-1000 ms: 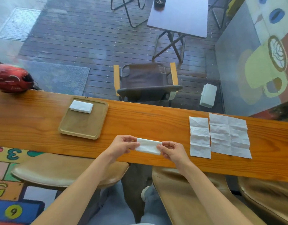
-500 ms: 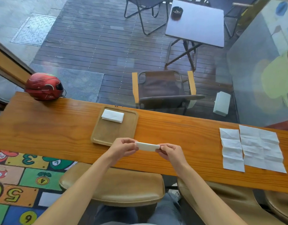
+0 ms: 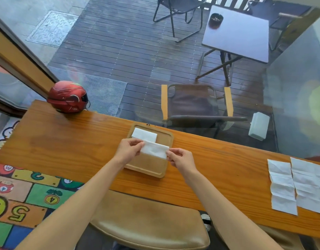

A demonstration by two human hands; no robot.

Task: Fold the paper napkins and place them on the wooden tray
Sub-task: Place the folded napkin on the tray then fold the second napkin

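I pinch the folded napkin [image 3: 154,149] by its short ends, left hand [image 3: 129,150] and right hand [image 3: 181,159], long axis spanning the wooden tray [image 3: 169,139], just in front of the placed napkin [image 3: 144,134].

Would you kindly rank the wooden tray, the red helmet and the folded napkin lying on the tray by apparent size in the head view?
1. wooden tray, largest.
2. red helmet, though it sits farther from the camera, so this ranking is unsure.
3. folded napkin lying on the tray, clearly smallest.
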